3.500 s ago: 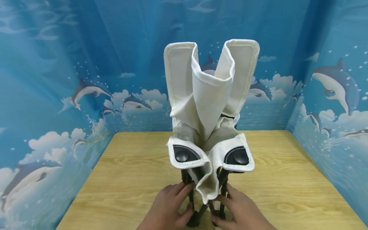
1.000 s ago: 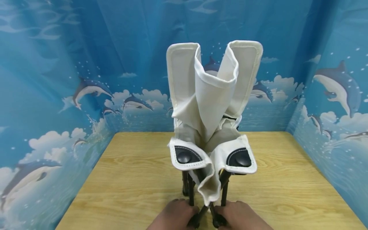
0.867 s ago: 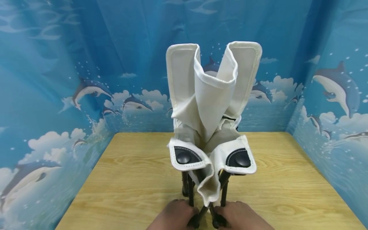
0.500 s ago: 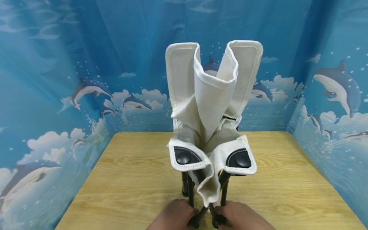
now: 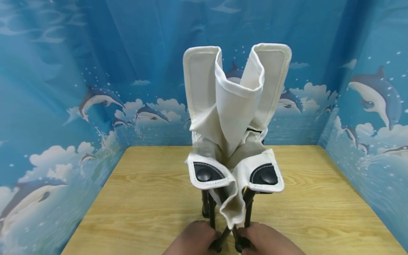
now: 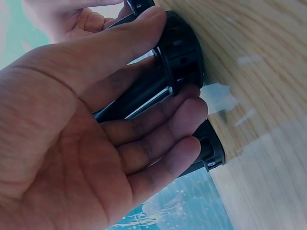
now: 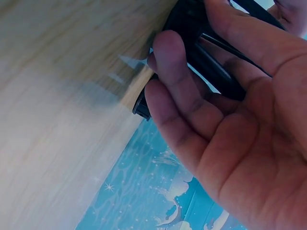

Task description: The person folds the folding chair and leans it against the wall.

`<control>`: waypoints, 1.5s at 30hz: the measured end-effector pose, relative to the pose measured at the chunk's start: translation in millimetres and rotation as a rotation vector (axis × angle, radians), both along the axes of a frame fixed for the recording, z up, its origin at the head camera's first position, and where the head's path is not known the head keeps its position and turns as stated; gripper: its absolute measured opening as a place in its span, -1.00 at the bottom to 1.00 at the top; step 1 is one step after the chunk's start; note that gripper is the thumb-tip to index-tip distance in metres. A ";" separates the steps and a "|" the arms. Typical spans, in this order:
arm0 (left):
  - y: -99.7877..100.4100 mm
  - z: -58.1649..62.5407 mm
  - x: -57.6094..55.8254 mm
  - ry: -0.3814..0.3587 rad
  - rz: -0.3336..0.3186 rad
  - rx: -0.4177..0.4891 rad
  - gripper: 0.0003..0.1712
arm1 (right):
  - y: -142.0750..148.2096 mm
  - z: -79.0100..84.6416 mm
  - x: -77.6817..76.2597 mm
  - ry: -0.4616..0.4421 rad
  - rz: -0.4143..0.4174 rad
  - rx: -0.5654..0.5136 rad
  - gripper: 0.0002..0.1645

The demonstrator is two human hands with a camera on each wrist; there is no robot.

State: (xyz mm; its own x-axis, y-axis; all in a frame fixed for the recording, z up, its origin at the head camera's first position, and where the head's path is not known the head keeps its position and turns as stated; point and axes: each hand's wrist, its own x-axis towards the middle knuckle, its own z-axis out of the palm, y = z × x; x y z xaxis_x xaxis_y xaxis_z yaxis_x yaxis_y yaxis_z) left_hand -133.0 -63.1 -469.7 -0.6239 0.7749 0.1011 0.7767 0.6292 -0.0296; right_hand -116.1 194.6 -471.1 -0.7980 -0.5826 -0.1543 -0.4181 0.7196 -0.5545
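A small folding chair [image 5: 237, 81] with white canvas and a dark tubular frame stands half folded on the table, its seat cloth creased into a deep V. Black corner patches [image 5: 264, 174] cover the front ends of the seat. Low at the front, my left hand [image 5: 195, 236] grips the left front leg by its foot; in the left wrist view, thumb and fingers curl round the black foot piece [image 6: 184, 52]. My right hand [image 5: 267, 238] holds the opposite front leg the same way, its fingers wrapped about another black foot piece [image 7: 186, 24]. The canvas hides much of the frame.
The wood-grain table [image 5: 149, 184] extends on both sides of the chair. Blue curtains [image 5: 153, 71] printed with dolphins and clouds enclose it at the back, left and right. A rear foot [image 5: 205, 212] of the chair stands behind my left hand.
Since the earliest frame, both hands have slid down from the leg tubes to the feet and closed round them. The chair has shifted slightly right. The last second shows almost no movement.
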 end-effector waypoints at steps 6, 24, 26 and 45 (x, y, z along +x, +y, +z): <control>1.4 -1.0 -1.5 -0.013 0.008 0.000 -0.73 | -0.1 1.2 0.7 -0.014 -0.018 -0.022 -0.76; 1.6 3.7 -4.2 -0.038 0.069 0.045 -0.64 | -0.6 0.9 -6.1 0.059 0.009 0.020 -0.75; 1.7 3.8 -5.0 -0.043 0.068 0.039 -0.65 | -0.6 1.0 -6.6 0.063 0.009 0.026 -0.76; 4.8 6.7 -9.3 -0.101 0.078 0.023 -0.66 | -1.4 1.3 -11.8 0.041 0.014 0.027 -0.77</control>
State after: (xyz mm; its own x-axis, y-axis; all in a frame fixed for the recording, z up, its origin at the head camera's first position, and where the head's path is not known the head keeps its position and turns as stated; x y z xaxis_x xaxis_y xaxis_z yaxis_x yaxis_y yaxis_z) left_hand -142.3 -58.3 -463.0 -0.6900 0.7219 0.0523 0.7237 0.6873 0.0616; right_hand -127.9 193.1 -469.8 -0.7956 -0.5900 -0.1376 -0.4502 0.7278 -0.5174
